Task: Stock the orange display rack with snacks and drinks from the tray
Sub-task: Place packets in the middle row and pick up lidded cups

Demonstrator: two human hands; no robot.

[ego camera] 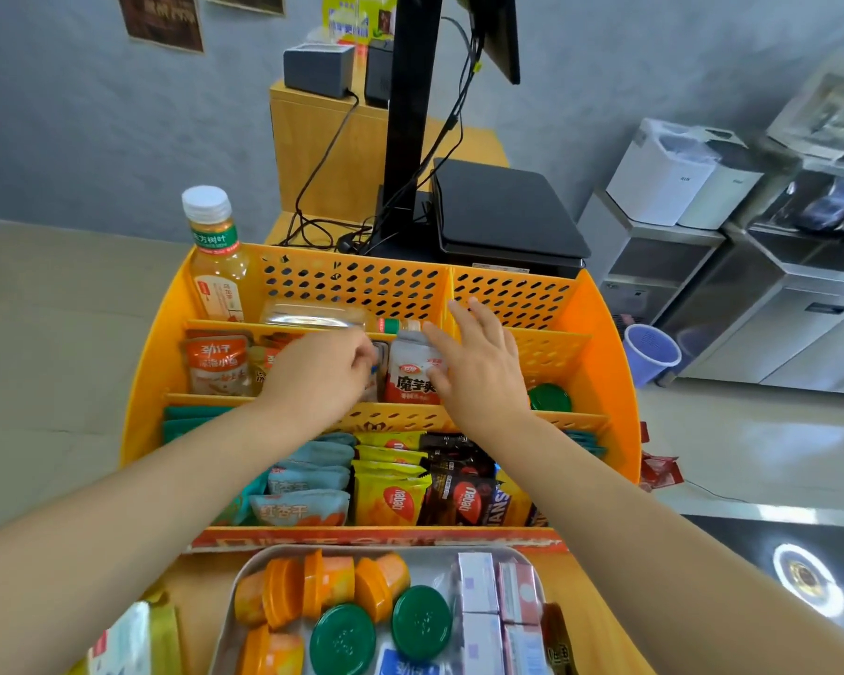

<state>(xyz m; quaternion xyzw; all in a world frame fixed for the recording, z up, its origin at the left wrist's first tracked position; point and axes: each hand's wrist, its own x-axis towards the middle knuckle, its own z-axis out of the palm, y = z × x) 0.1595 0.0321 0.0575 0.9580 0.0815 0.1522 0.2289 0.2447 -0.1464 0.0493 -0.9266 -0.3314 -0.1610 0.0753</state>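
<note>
The orange display rack stands in front of me with three tiers. My left hand reaches into the middle tier, its fingers curled and pinching a snack packet that is mostly hidden. My right hand rests with spread fingers on a white and red snack pouch beside it. A bottle lies on its side in the top tier, and a tea bottle stands upright at the top left. The metal tray sits nearest me, holding orange jelly cups, green-lidded jars and pink boxes.
The rack's bottom tier holds teal, yellow and dark snack packets. A green lid sits in the middle tier's right section. Behind the rack are a black scale and monitor stand. A purple bin stands on the floor at right.
</note>
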